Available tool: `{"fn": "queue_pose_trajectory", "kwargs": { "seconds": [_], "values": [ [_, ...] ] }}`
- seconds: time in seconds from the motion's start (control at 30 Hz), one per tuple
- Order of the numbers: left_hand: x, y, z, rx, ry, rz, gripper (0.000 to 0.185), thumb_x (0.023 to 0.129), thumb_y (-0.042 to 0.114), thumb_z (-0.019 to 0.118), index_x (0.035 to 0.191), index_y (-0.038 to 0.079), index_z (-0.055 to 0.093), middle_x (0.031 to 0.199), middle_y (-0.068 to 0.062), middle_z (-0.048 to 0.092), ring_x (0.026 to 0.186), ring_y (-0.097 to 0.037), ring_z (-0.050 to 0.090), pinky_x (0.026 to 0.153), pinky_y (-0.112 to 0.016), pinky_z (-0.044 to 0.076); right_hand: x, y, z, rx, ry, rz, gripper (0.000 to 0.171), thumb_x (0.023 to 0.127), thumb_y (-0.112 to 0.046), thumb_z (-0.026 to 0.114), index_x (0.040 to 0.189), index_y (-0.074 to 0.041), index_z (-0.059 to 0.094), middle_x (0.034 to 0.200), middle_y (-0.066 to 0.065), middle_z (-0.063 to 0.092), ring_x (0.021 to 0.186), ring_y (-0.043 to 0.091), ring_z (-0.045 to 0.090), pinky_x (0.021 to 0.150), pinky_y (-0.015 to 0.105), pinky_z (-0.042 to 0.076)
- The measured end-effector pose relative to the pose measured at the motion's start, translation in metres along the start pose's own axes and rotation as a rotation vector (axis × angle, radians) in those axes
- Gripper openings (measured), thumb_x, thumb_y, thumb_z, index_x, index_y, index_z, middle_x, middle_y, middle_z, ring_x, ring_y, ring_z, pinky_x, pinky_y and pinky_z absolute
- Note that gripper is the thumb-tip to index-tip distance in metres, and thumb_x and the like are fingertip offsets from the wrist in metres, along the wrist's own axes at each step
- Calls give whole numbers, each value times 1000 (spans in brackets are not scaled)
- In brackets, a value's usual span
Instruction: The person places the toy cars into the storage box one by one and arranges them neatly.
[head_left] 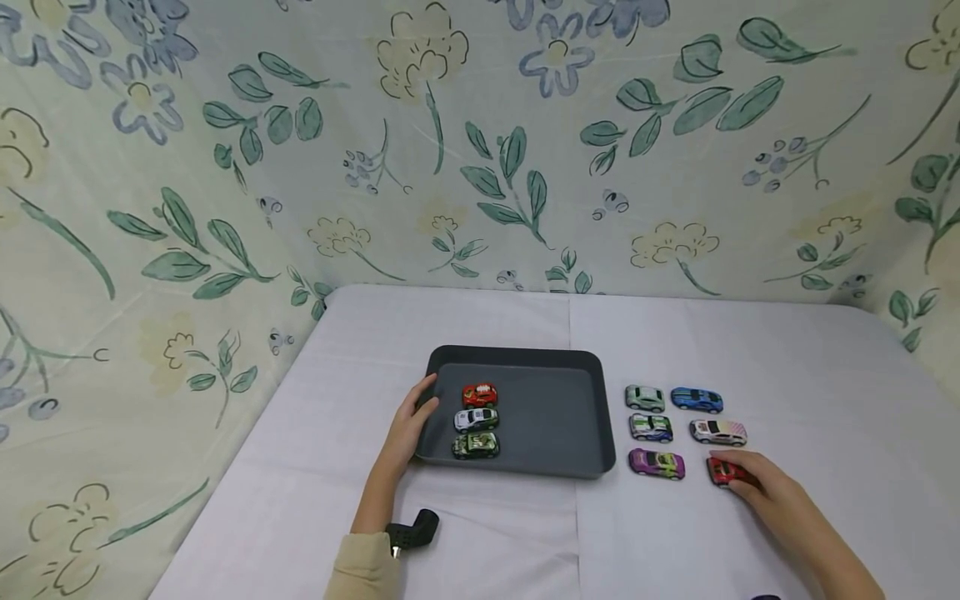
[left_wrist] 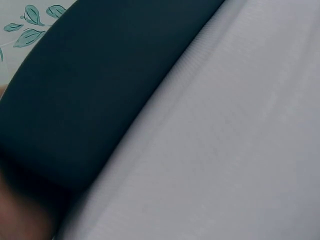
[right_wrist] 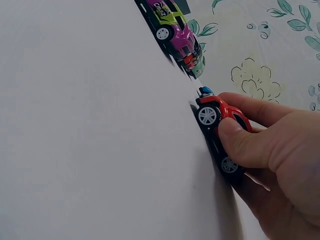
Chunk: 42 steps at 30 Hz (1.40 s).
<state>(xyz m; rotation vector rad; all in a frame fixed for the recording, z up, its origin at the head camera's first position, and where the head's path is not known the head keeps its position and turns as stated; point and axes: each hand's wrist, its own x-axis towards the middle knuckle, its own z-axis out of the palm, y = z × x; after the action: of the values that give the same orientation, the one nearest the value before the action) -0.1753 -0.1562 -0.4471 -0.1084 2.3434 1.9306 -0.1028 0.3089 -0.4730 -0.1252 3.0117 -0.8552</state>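
Note:
My right hand pinches a red toy car between thumb and fingers. Its wheels are at or just above the white cloth. Nearest to it are a purple and lime toy car and a white and pink one. At the left end of a dark grey tray, my left hand holds the rim, some of its fingers hidden. Inside the tray, at its left side, a red car, a white one and a green camouflage one stand in a column.
Right of the tray stand a pale green car, a blue car and a white and green car. Creased white cloth covers the table. A floral curtain hangs behind it.

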Motion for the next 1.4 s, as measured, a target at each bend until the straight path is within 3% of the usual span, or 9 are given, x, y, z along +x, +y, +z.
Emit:
{"fn": "queue_pose_trajectory", "kwargs": {
  "seconds": [0.1, 0.37, 0.53, 0.77, 1.03, 1.13, 1.23, 1.3, 1.4],
  "values": [
    [6, -9, -2, -8, 2, -3, 47, 95, 23, 46, 140, 18, 36, 151, -8, 22, 141, -29, 12, 113, -51, 10, 0, 1, 0, -5, -11, -4, 39, 83, 7, 53, 121, 0, 51, 120, 28, 49, 112, 47, 43, 87, 61, 36],
    [14, -28, -2, 1, 27, 5, 45, 94, 29, 47, 138, 26, 39, 151, -3, 24, 141, -26, 13, 113, -51, 10, -1, 2, 0, -13, 17, -3, 39, 82, 7, 55, 120, 0, 52, 117, 28, 51, 109, 46, 46, 85, 58, 39],
    [15, -29, -1, -2, 31, 17, 45, 93, 29, 48, 137, 27, 39, 151, -3, 24, 141, -27, 14, 113, -52, 11, -2, 0, -3, -11, 28, -1, 37, 83, 2, 58, 120, 1, 53, 116, 31, 52, 106, 49, 47, 82, 57, 39],
    [17, -28, 1, -3, 30, 17, 44, 93, 29, 48, 137, 26, 40, 151, -3, 24, 141, -26, 14, 113, -51, 11, -2, -5, -7, -6, 26, 49, 41, 89, -28, 58, 122, -4, 54, 118, 29, 52, 108, 49, 47, 81, 57, 41],
    [9, -12, 0, 0, 6, 1, 47, 94, 26, 47, 140, 21, 36, 152, -6, 21, 141, -28, 12, 113, -51, 11, 0, -16, -7, 4, 142, -24, 35, 85, -18, 63, 117, -5, 57, 112, 25, 57, 103, 44, 51, 78, 55, 41],
    [11, -16, -1, 1, 8, -1, 47, 94, 26, 47, 140, 21, 36, 152, -6, 21, 141, -28, 12, 113, -51, 10, 0, -24, -7, 2, 225, -75, 35, 81, -15, 67, 114, -6, 61, 108, 20, 60, 102, 11, 54, 78, 40, 45],
    [16, -25, -1, -6, 20, 10, 46, 94, 29, 48, 138, 25, 38, 152, -4, 21, 142, -26, 12, 113, -51, 10, 0, -35, -7, 7, 296, -125, 35, 79, -17, 70, 112, -9, 63, 105, 14, 61, 96, -20, 36, 76, 24, 43],
    [17, -27, -1, -5, 25, 14, 45, 94, 30, 48, 138, 27, 39, 151, -2, 22, 142, -25, 13, 114, -50, 10, 0, -42, -5, 33, 324, -148, 35, 77, -17, 71, 111, -10, 64, 104, 12, 62, 93, -28, 26, 74, 12, 39],
    [18, -27, -1, -11, 34, 17, 44, 93, 31, 48, 137, 27, 40, 151, -2, 24, 141, -25, 14, 113, -50, 11, 0, -52, -3, 49, 325, -153, 34, 79, -19, 70, 112, -12, 64, 107, 10, 61, 96, -27, 27, 80, 3, 34]
  ]
}}
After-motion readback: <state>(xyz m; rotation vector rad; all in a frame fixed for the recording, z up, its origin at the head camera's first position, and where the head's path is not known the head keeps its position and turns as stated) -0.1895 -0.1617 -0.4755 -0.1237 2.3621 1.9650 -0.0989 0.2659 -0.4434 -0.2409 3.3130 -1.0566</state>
